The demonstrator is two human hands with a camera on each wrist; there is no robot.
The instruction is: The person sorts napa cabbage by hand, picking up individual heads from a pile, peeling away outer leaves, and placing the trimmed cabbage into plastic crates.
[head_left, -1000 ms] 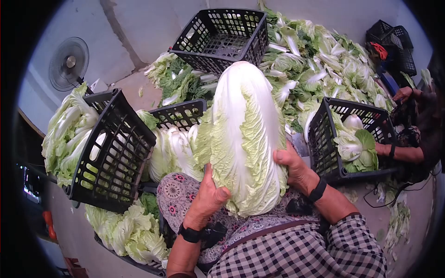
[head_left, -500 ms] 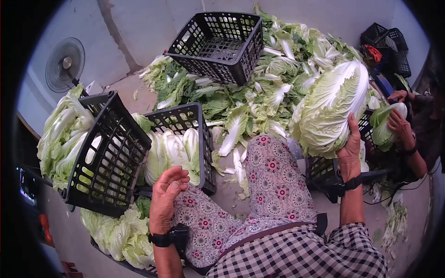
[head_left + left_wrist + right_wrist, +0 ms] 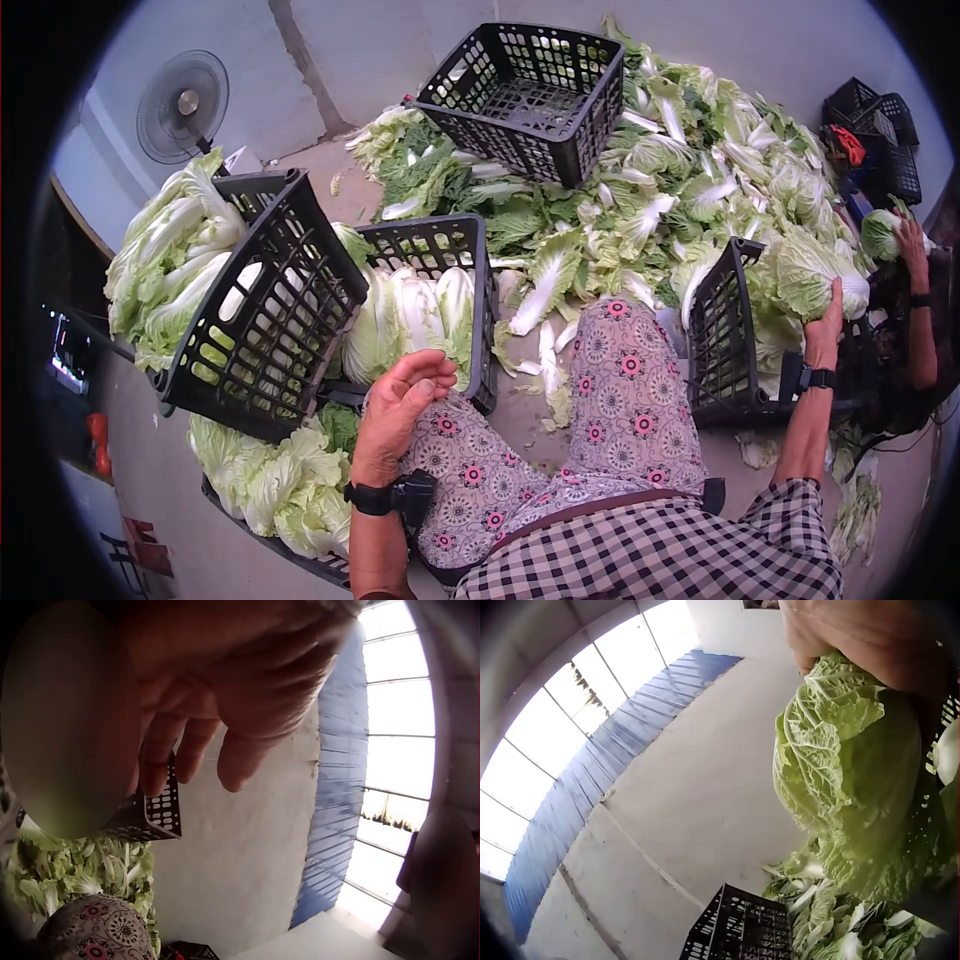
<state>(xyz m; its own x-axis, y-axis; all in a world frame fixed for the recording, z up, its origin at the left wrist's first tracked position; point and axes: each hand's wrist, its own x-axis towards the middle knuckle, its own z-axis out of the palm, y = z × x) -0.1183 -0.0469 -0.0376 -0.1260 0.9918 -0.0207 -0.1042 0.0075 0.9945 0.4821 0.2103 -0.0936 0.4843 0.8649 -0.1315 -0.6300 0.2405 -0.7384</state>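
Note:
My right hand [image 3: 825, 325] grips a large napa cabbage [image 3: 805, 275] by one end, out to the right in the head view. The cabbage lies tilted over the right-hand black crate [image 3: 720, 340], overlapping its opening. In the right wrist view, pale green crinkled leaves of the cabbage [image 3: 847, 772] hang below the hand [image 3: 862, 637]. My left hand [image 3: 400, 410] hovers above the left thigh, fingers loosely bent with nothing in them. The left wrist view shows that hand [image 3: 225, 682] from the palm side, its fingers drooping.
Black crates [image 3: 425, 240] of cabbages stand to the left, one tilted crate [image 3: 265, 310] among them. Ahead, another black crate [image 3: 520, 100] sits on a heap of loose leaves [image 3: 690, 170]. A second person's hand [image 3: 912, 250] is beside a cabbage at far right. A fan [image 3: 185, 105] stands back left.
Both hands held the cabbage upright in front of the body. The left hand let go and drew back left, while the right hand carried the cabbage right and lowered it at the crate.

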